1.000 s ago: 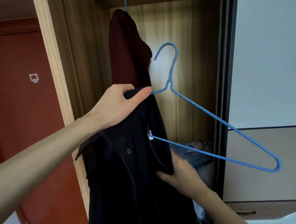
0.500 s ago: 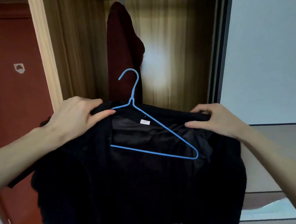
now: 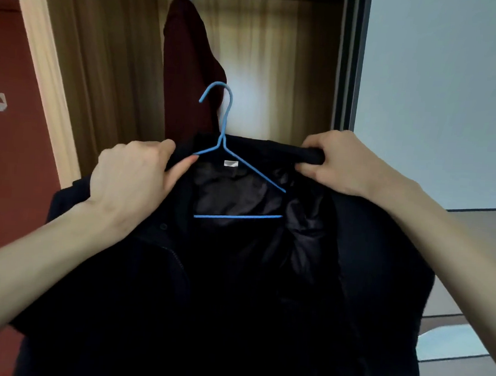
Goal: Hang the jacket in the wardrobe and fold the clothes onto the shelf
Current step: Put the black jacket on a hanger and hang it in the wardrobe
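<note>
held up in front of the open wardrobe (image 3: 109, 63): black jacket (image 3: 235, 288), lining side facing the camera, white label just under the collar. inside it, blue wire hanger (image 3: 226, 145), hook standing above the collar, both ends tucked under the shoulders, bottom bar showing across the lining. left hand (image 3: 134, 178) curled round the collar edge on the left, thumb lying against the hanger's sloping wire. right hand (image 3: 338, 161) gripping the rolled fabric at the right shoulder. behind, dark red coat (image 3: 186, 76) hanging from another blue hook. red door (image 3: 11, 144) on the left, pale wall (image 3: 438, 97) on the right.
</note>
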The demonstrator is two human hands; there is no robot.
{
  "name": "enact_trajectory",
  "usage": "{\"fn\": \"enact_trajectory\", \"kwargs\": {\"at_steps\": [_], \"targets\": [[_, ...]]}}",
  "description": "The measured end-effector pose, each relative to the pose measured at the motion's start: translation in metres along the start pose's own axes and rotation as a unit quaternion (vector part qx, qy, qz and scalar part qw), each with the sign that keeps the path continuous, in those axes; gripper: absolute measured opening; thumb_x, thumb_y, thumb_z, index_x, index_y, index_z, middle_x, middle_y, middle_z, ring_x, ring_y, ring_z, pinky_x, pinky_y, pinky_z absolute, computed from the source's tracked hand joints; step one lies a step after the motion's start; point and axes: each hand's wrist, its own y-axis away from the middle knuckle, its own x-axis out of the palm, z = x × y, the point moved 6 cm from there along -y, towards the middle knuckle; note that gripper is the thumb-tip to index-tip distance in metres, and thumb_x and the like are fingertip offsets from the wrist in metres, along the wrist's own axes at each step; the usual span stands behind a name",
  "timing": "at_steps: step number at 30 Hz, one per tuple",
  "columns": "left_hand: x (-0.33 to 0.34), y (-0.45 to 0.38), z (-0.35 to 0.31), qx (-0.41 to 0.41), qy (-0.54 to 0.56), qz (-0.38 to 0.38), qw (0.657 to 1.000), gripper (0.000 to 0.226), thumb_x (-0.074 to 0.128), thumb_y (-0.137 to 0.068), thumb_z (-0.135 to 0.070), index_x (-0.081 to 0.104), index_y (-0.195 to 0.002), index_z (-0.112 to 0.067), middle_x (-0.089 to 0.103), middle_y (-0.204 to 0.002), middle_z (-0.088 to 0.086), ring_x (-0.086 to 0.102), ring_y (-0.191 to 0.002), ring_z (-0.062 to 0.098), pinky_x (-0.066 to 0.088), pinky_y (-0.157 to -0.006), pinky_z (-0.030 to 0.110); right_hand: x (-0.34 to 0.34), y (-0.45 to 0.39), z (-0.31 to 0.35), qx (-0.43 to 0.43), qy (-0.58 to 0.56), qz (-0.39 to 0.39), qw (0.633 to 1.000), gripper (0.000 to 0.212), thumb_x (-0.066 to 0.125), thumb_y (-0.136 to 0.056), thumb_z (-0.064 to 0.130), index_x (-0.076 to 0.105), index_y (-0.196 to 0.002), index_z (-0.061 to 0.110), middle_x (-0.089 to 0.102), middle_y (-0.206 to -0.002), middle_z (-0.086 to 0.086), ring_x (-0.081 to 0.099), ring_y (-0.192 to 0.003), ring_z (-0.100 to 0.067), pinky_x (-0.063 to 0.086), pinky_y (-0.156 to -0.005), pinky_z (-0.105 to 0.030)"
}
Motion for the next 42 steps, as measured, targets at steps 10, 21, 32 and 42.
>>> {"fn": "enact_trajectory", "kwargs": {"at_steps": [10, 21, 32, 42], "targets": [[0.021, 0.029, 0.029, -0.014, 0.224, 0.029, 0.974, 0.065, 0.053, -0.099, -0.062, 0.062, -0.063, -0.009, 0.051, -0.045, 0.000, 0.056, -0.047, 0.018, 0.043, -0.052, 0.028, 0.017, 0.019, -0.044, 0.000, 0.278, 0.012, 0.960, 0.034, 0.071, -0.090, 0.026, 0.046, -0.113, 0.024, 0.063, -0.089, -0.001, 0.062, -0.078, -0.032, 0.044, -0.061, -0.037], [0.020, 0.039, 0.003, -0.075, 0.308, 0.010, 0.948, 0.054, 0.061, -0.100, -0.055, 0.069, -0.066, -0.013, 0.064, -0.055, -0.001, 0.062, -0.051, 0.017, 0.047, -0.050, 0.035, 0.024, 0.019, -0.059, 0.024, 0.069, -0.012, 0.997, 0.033, 0.079, -0.086, 0.030, 0.054, -0.107, 0.026, 0.066, -0.085, 0.000, 0.062, -0.079, -0.027, 0.049, -0.065, -0.039], [0.025, 0.029, -0.031, -0.028, 0.116, -0.008, 0.993, 0.060, 0.058, -0.098, -0.053, 0.034, -0.058, -0.014, 0.033, -0.046, -0.004, 0.043, -0.040, 0.028, 0.029, -0.045, 0.027, 0.025, 0.038, -0.012, 0.118, -0.141, 0.172, 0.968, 0.020, 0.066, -0.099, 0.032, 0.066, -0.119, 0.026, 0.074, -0.101, -0.002, 0.072, -0.100, -0.027, 0.060, -0.087, -0.038], [0.025, 0.039, -0.016, -0.080, 0.189, -0.034, 0.978, 0.061, 0.057, -0.096, -0.060, 0.045, -0.062, -0.011, 0.043, -0.047, -0.003, 0.050, -0.045, 0.022, 0.042, -0.045, 0.038, 0.077, 0.050, -0.006, -0.109, -0.035, 0.063, 0.991, 0.031, 0.049, -0.106, 0.055, 0.056, -0.114, 0.025, 0.060, -0.087, 0.008, 0.061, -0.077, -0.008, 0.048, -0.070, -0.027]]}}
